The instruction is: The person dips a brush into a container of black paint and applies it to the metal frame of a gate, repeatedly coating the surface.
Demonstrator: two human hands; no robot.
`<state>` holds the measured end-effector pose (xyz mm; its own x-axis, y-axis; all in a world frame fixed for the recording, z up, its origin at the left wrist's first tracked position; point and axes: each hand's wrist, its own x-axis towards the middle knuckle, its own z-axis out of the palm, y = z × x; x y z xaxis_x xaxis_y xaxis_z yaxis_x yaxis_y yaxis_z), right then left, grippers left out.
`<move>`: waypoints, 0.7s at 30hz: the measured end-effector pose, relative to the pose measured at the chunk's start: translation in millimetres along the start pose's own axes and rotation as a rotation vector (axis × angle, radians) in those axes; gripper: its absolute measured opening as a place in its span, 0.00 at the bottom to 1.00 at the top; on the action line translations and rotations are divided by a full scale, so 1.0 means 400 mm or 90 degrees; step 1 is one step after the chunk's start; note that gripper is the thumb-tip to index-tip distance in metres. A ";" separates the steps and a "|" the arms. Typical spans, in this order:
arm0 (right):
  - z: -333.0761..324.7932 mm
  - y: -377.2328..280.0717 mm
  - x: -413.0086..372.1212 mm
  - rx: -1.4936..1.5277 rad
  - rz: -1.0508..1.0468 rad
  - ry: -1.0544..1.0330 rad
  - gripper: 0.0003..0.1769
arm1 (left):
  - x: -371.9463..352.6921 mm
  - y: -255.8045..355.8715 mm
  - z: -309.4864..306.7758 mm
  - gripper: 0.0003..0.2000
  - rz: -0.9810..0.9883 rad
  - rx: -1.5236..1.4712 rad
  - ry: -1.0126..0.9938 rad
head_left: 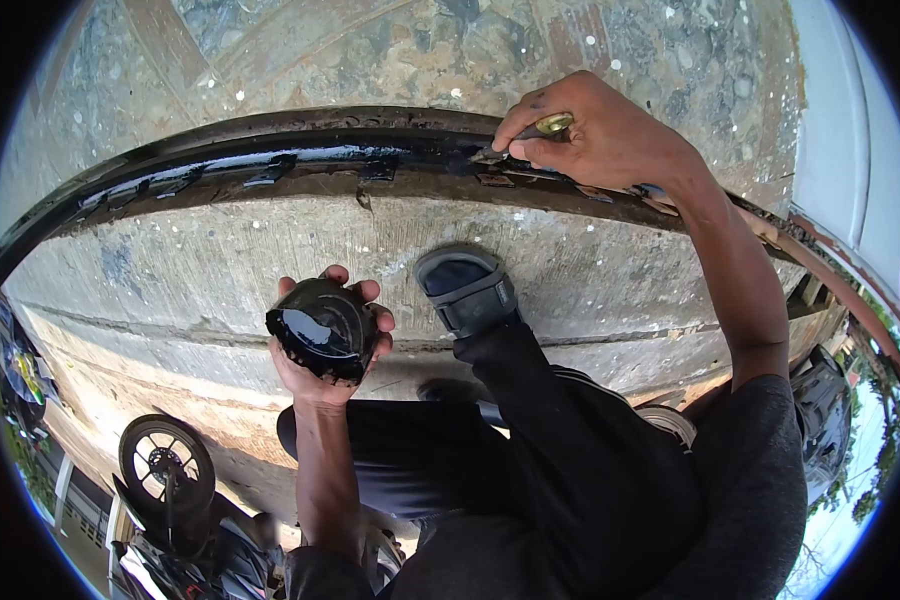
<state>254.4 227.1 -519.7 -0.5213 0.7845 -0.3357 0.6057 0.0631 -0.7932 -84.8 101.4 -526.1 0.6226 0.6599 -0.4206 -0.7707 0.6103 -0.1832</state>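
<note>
Your right hand's point(595, 130) grip is clamping the brush point(554, 124) at the black rail point(270, 158), which is running across the concrete point(590, 245). Your left hand's point(315, 388) grip is wrapping the cup point(348, 308). If that wrist is tipping, black liquid point(305, 328) could be spilling near your sandal point(465, 290); overloaded bristles could be dripping. You're handling one brush and one cup; one rail is lying ahead, one sandal clearly showing.

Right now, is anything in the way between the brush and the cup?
Nothing visible stands between the brush in the right hand and the cup in the left hand. The sandal is right of that path in the picture.
</note>
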 end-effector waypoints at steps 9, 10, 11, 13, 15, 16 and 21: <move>-0.066 -0.060 -0.030 -0.053 0.157 -0.097 0.08 | 0.004 -0.011 0.000 0.27 -0.010 0.018 0.008; -0.058 -0.021 -0.047 -0.021 0.105 -0.060 0.08 | -0.002 -0.010 0.002 0.27 -0.007 0.017 0.011; -0.055 -0.018 -0.056 0.003 0.137 -0.048 0.08 | -0.004 -0.010 0.001 0.27 -0.005 0.018 0.010; -0.046 -0.026 -0.085 0.054 0.209 -0.026 0.07 | -0.001 -0.012 0.003 0.27 -0.009 0.014 0.012; -0.047 -0.009 -0.110 0.045 0.196 -0.021 0.08 | -0.004 -0.013 0.006 0.27 -0.013 0.009 0.018; -0.048 -0.002 -0.121 0.039 0.188 -0.019 0.08 | -0.005 -0.016 0.004 0.27 -0.013 0.012 0.014; -0.022 0.012 -0.133 0.004 0.113 0.022 0.08 | -0.006 -0.025 0.000 0.27 -0.017 0.039 0.015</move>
<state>290.3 191.3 -501.1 -0.3856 0.8037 -0.4532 0.6828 -0.0817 -0.7260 -78.6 93.8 -523.1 0.6388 0.6330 -0.4372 -0.7437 0.6537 -0.1401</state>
